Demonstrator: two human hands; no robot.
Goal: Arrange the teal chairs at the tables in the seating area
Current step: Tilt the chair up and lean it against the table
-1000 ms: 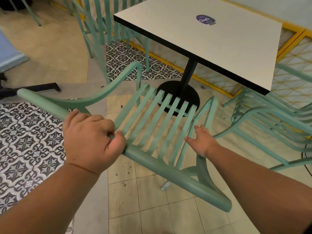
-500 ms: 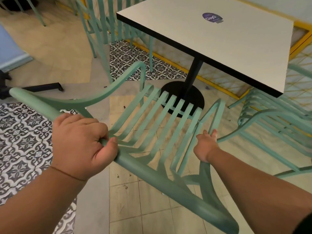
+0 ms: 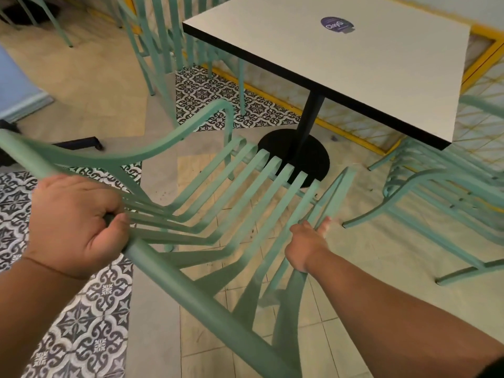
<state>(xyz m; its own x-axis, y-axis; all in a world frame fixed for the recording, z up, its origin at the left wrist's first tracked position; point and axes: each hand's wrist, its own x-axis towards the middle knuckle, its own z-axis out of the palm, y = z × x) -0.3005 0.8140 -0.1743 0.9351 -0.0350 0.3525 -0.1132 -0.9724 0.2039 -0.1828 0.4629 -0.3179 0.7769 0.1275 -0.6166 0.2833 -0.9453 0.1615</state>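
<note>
A teal slatted chair (image 3: 240, 192) fills the middle of the view, its seat facing a white square table (image 3: 354, 66) on a black pedestal base. My left hand (image 3: 73, 222) is closed around the chair's thick top rail. My right hand (image 3: 308, 241) grips the chair's right armrest. The front of the seat reaches the table's round black base (image 3: 313, 159). More teal chairs stand at the table: one at the right (image 3: 441, 203) and some behind it at the upper left (image 3: 169, 45).
Black-and-white patterned tiles (image 3: 81, 323) lie at the left, beige tiles under the chair. A yellow-framed lattice panel (image 3: 485, 77) runs behind the table. A black furniture foot (image 3: 79, 144) lies on the floor at the left.
The chair has moved forward toward the table, its seat front now at the pedestal base. Both hands kept their hold and went with it.
</note>
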